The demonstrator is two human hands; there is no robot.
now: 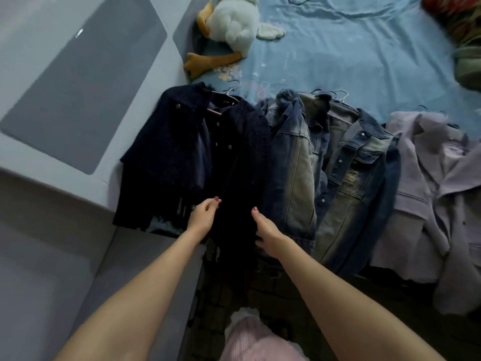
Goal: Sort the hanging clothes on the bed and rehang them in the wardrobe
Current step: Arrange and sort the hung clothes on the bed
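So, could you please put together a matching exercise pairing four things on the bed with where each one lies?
Things:
1. dark navy knitted jacket
2. faded blue denim jackets
3. pale lilac blazer
4. white plush duck with orange feet

Places:
A. far right of the clothes row
B. middle of the row
C. beyond the row, at the bed's left edge
D. left end of the row, between both hands

Pairs: 1-D, 2-B, 3-A, 4-C
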